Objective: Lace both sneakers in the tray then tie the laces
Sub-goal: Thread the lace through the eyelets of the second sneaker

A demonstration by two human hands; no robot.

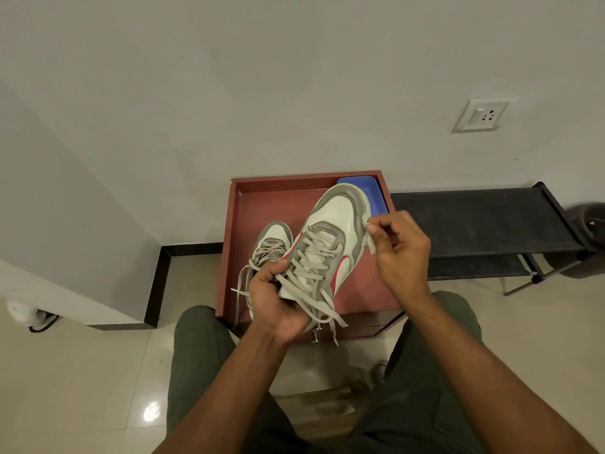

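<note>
The right hand [397,247] pinched a lace end [369,235] beside the raised sneaker [330,237]; the left hand [276,301] gripped its heel above the red tray [244,217], the second sneaker [273,239] lying inside. A slipped pinch would likely unthread the eyelets

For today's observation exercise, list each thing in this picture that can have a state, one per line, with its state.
Held sneaker: lifted over the tray, laced, laces untied.
Second sneaker: lying in the tray, laced, laces loose.
Lace end: pinched by the right hand.
Left hand: grips the held sneaker's heel end.
Right hand: fingers curled, pinching the lace end.
Red tray: open, holding a blue lid.
</note>
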